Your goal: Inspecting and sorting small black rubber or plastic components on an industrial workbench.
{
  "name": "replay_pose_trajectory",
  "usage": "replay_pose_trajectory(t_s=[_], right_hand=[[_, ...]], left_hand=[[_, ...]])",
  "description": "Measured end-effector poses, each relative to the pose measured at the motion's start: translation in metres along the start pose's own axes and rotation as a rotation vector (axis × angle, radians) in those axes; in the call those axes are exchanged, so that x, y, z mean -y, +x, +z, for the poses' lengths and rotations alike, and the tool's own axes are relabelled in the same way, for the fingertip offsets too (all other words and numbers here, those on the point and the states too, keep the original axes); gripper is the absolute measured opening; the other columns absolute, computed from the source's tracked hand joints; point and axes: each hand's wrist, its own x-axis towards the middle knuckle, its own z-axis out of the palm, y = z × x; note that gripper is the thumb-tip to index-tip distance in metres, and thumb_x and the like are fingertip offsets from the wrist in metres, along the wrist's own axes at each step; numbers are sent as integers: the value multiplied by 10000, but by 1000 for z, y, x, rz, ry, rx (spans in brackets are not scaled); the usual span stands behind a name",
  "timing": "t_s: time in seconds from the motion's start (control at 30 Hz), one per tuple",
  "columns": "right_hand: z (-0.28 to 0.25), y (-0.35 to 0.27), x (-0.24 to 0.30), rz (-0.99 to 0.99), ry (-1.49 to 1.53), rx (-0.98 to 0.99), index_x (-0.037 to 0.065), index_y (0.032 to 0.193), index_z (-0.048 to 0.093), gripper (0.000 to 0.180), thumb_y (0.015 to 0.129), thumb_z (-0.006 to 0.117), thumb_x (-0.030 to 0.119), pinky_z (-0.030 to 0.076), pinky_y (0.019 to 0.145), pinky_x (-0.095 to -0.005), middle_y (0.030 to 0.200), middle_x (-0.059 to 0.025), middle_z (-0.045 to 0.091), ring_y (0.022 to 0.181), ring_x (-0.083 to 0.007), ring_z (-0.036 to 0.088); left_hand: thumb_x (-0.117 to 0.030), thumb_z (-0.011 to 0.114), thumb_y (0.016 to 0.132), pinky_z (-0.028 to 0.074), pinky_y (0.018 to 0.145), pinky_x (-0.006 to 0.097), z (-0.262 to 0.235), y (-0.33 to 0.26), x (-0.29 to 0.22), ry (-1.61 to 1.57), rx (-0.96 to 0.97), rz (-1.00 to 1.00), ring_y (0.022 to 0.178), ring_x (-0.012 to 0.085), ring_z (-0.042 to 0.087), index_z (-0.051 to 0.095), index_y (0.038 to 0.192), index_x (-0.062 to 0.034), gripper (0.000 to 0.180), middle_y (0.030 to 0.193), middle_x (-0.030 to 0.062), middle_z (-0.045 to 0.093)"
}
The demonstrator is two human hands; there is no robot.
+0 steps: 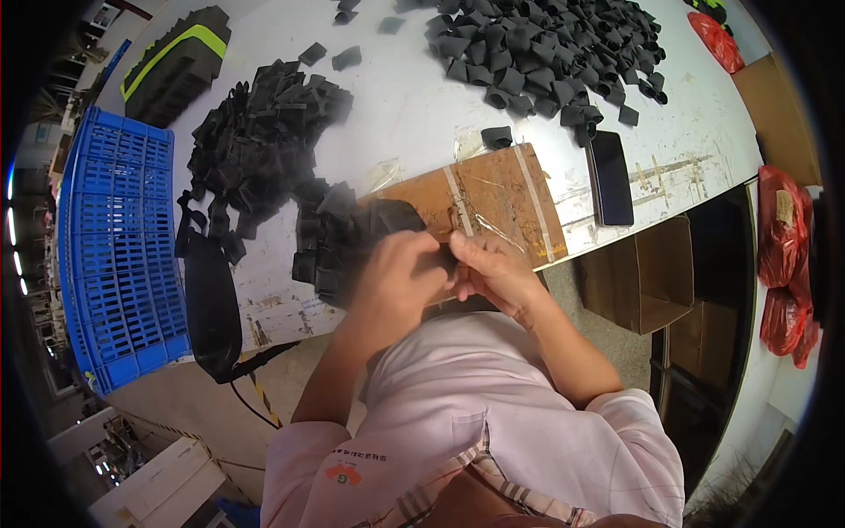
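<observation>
My right hand (497, 268) pinches a small black piece (446, 257), which looks like a short tube or loop of fabric or foam, between thumb and fingers. Slightly blurred, my left hand (400, 277) closes its curled fingers on the other side of the same piece. Both hands are over the table's near edge, in front of a brown wooden board (502, 194) with strips of tape across it. Just beyond my left hand lies a heap of flat black pieces (330, 233), partly hidden by that hand. A single black piece (497, 137) rests past the board's far edge.
A larger heap of flat black pieces (264, 132) spreads at left, beside a blue plastic crate (123, 246) and a long black pouch (211, 304). Many tube-like black pieces (546, 53) fill the far side. A phone (611, 179) lies right of the board; red bags (783, 229) hang at far right.
</observation>
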Motion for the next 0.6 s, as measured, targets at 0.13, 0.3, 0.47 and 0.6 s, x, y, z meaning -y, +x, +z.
replay_pose_trajectory(t_s=[0.13,0.3,0.47,0.6], right_hand=[[4,5,-7,-124,155,72,14,898,597,149,843,577,151,459,522,-182,768,-21,598,602,-56,547],[8,-5,-6,-121,317,87,8,886,578,88,838,560,80,492,622,-252,780,-50,608,676,-116,580],[10,-8,-9,-130,281,24,7,877,572,111,839,572,112,451,558,-233,767,-57,596,644,-119,557],[10,-15,-8,-480,-789,-359,2,854,583,150,781,632,124,475,592,-277,812,-86,596,721,-158,580]], left_hand=[[11,585,702,437,712,329,9,-16,-17,-141,-339,-279,813,241,528,576,807,-2,106,918,147,505],[-38,578,758,448,673,227,21,-21,-28,-1126,-509,-870,783,109,541,561,907,30,165,873,71,567],[-21,588,758,443,612,207,27,-21,-21,-1159,-432,-913,647,82,538,576,892,30,144,774,57,594],[30,581,770,429,574,178,28,-17,-20,-975,-423,-892,624,54,526,579,858,35,87,744,37,594]])
